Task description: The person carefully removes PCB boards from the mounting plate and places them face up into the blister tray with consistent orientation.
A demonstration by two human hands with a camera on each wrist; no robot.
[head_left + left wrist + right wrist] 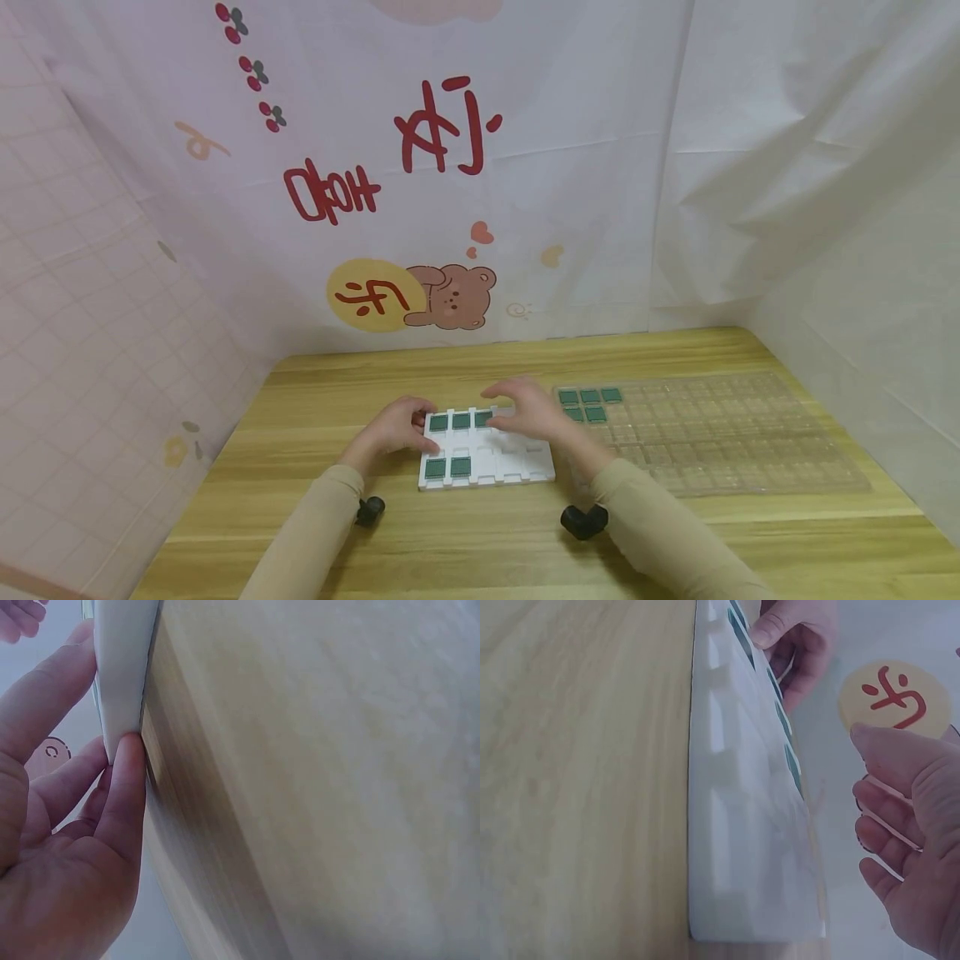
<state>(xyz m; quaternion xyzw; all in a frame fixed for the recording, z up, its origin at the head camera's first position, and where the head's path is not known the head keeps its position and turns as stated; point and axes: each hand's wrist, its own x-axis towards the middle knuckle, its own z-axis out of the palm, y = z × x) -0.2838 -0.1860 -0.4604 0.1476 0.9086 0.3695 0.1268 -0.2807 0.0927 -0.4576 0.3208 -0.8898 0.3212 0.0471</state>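
A white slotted tray (pixel 517 467) lies on the table, with three green circuit chips (pixel 461 422) in its back row and two at the left of its front row. My left hand (pixel 397 427) grips the tray's left end. In the left wrist view its thumb and fingers (pixel 129 761) are against the white edge (pixel 124 675). Above the tray's back right part hovers my right hand (pixel 525 410), thumb and fingers apart. The right wrist view shows that hand (pixel 922 817) beside the tray (pixel 750 847), loosely bent and holding nothing.
To the right lies a clear compartment tray (pixel 720 433) with several green chips (pixel 590 396) at its back left corner. A wooden table (pixel 450 550) carries both trays. Printed white cloth (pixel 585 167) hangs behind and at the sides.
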